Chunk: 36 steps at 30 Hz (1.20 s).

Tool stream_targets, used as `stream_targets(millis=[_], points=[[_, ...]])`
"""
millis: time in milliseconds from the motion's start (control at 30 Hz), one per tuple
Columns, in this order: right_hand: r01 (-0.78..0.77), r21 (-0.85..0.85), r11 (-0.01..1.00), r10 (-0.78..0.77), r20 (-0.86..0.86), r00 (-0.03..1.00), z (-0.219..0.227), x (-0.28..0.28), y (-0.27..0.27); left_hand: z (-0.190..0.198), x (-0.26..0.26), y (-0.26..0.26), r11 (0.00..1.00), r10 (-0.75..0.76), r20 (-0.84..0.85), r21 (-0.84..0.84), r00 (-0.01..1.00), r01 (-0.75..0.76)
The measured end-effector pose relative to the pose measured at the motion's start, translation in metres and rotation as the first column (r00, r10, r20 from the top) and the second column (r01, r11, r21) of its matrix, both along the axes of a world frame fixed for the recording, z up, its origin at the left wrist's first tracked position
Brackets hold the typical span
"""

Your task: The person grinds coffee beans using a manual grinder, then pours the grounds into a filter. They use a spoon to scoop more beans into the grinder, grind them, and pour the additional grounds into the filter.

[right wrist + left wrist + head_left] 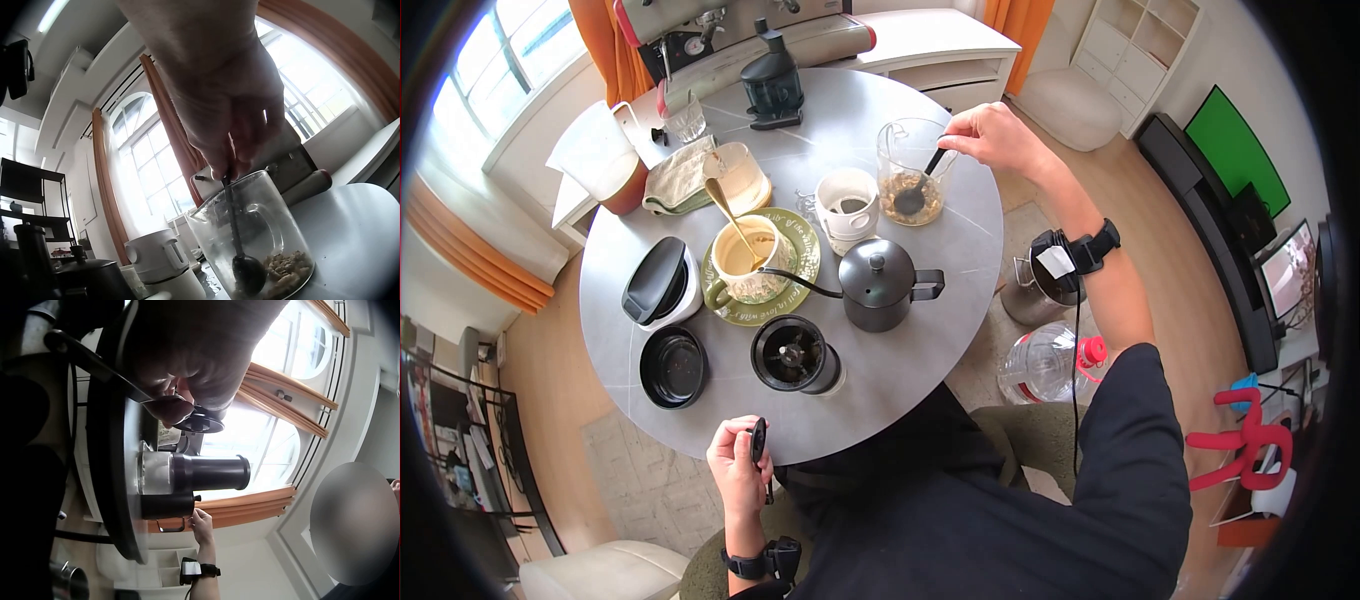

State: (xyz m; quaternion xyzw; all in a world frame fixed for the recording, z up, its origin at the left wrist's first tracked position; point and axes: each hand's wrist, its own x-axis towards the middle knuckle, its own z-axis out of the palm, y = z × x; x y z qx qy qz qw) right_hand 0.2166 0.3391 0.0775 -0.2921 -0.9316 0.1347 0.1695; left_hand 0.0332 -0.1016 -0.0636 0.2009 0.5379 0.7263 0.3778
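Note:
My right hand (pixel 998 140) pinches the handle end of a black spoon (pixel 910 200); its bowl is down inside a glass pitcher (pixel 897 150), against light brown pieces (pixel 289 272) at the bottom. Near the front edge of the table, my left hand (pixel 738 468) holds a small black part with a round end (pixel 758 440), which has a long handle in the left wrist view. Nearest to that hand stands an open black grinder (pixel 832 368) with metal blades inside. A black gooseneck kettle (pixel 877 285) and a white cup (pixel 847 210) are between the hands.
On the round grey table (pixel 930 340) are a patterned mug (pixel 750 285) with a gold spoon on a green plate (pixel 805 245), a black round lid (pixel 673 367), a black-and-white container (pixel 662 280) and a dark grinder-like device (pixel 772 80). A water bottle (pixel 1040 365) stands beside the table.

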Motion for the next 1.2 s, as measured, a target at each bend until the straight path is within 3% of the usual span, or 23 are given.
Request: stream_targets(millis=[100, 400, 600, 1000, 1100, 1200], points=[[-0.045, 0.075, 0.996, 0.048, -0.036, 0.998, -0.007, 0.001, 0.005, 0.0, 0.0, 0.0, 1.0, -0.005, -0.003, 0.004, 1.0, 0.005], [0.003, -0.223, 0.975, -0.012, -0.039, 0.999, 0.002, 0.002, 0.003, -0.001, -0.001, 0.0, 1.0, -0.008, 0.004, -0.007, 1.0, 0.008], [-0.046, -0.157, 0.986, 0.039, -0.043, 0.998, -0.002, 0.003, 0.012, -0.002, 0.001, 0.001, 0.999, -0.002, -0.065, -0.038, 0.998, -0.001], [0.029, -0.321, 0.947, -0.075, -0.132, 0.988, -0.01, 0.008, 0.024, -0.003, -0.001, -0.001, 1.0, -0.006, -0.028, -0.024, 1.0, 0.005], [0.088, -0.319, 0.944, -0.153, -0.184, 0.971, -0.011, 0.01, 0.028, -0.002, -0.001, 0.001, 1.0, -0.007, -0.007, -0.009, 1.0, 0.007], [0.038, -0.259, 0.965, -0.102, -0.238, 0.966, -0.009, 0.011, 0.02, -0.003, -0.001, 0.001, 1.0, -0.004, -0.019, -0.018, 1.0, 0.004]])
